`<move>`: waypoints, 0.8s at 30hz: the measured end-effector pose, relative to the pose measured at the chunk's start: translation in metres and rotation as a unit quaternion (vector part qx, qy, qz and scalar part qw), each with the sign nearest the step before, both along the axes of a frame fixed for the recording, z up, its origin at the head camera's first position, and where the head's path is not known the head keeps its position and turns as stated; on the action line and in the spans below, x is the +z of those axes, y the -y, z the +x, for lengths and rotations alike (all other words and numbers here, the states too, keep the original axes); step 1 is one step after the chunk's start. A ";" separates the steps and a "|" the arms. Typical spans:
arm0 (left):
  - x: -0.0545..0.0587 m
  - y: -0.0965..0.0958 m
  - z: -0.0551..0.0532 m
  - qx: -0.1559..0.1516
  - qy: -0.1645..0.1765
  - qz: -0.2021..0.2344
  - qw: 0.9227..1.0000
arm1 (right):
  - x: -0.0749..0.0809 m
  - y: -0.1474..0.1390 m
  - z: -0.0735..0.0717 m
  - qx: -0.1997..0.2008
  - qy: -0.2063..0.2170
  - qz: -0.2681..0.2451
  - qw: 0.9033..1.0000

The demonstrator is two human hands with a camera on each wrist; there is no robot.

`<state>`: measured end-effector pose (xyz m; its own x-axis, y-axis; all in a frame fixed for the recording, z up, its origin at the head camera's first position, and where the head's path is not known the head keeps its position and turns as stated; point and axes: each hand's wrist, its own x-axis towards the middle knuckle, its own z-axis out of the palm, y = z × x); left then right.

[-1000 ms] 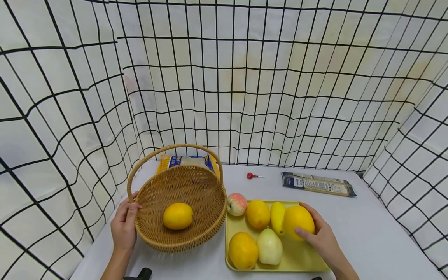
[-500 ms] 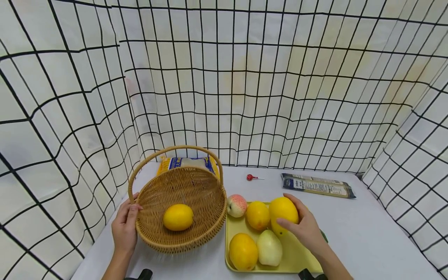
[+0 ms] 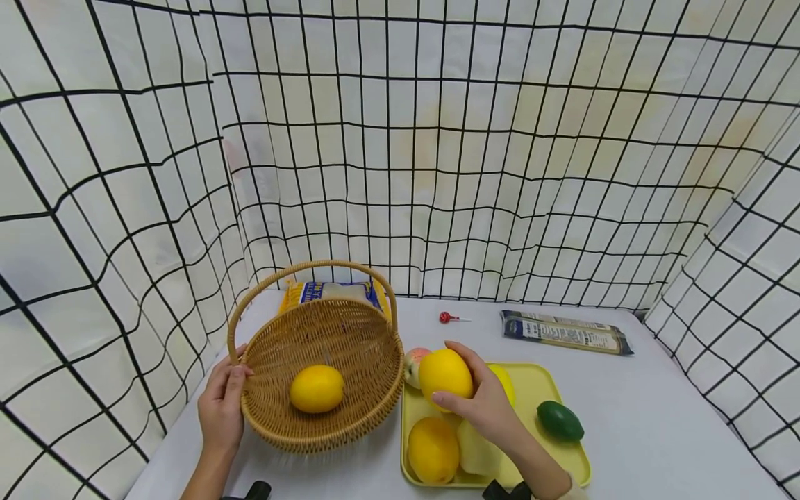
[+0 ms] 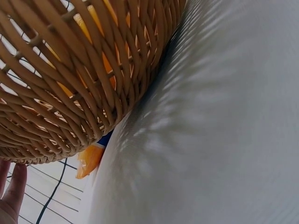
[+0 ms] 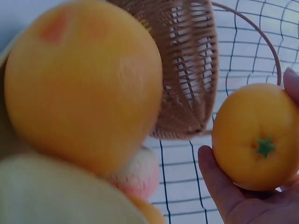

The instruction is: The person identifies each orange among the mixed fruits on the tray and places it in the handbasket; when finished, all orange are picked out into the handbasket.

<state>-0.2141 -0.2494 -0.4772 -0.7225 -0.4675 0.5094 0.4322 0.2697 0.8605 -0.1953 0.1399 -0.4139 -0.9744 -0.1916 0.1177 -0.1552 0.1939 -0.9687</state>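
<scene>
In the head view my left hand [image 3: 222,403] grips the left rim of a tilted wicker basket [image 3: 369,340], near the foot of its handle. A lemon [image 3: 317,389] lies inside the basket. My right hand [image 3: 484,396] holds an orange [image 3: 445,378] above the left part of a yellow tray [image 3: 544,378]; the right wrist view shows this orange [image 5: 257,135] with a green star-shaped stem mark. Beneath and around that hand are a peach [image 3: 412,366], a yellow-orange mango-like fruit [image 3: 433,450], a partly covered pear [image 3: 476,451] and a banana [image 3: 503,383], mostly hidden.
A dark green avocado-like fruit [image 3: 560,421] lies at the tray's right side. Behind stand a red lollipop [image 3: 446,317] and a flat noodle packet [image 3: 565,332]. A yellow-blue bag [image 3: 337,290] is behind the basket. Black-grid netting [image 3: 400,167] encloses the white table.
My right hand has carried the orange leftward across the tray, from over the banana to beside the peach. The green fruit has come into view. My left hand and the basket stay put.
</scene>
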 end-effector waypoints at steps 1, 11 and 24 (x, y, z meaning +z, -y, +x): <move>-0.001 0.000 0.000 0.001 -0.001 -0.001 1.000 | 0.000 0.005 0.000 0.001 0.002 -0.003 1.000; -0.003 0.002 -0.002 -0.004 -0.025 -0.014 1.000 | 0.007 0.040 -0.005 0.045 -0.005 -0.034 0.998; -0.005 0.003 -0.002 0.011 -0.028 -0.032 0.999 | 0.018 0.057 -0.011 0.033 -0.060 -0.007 0.998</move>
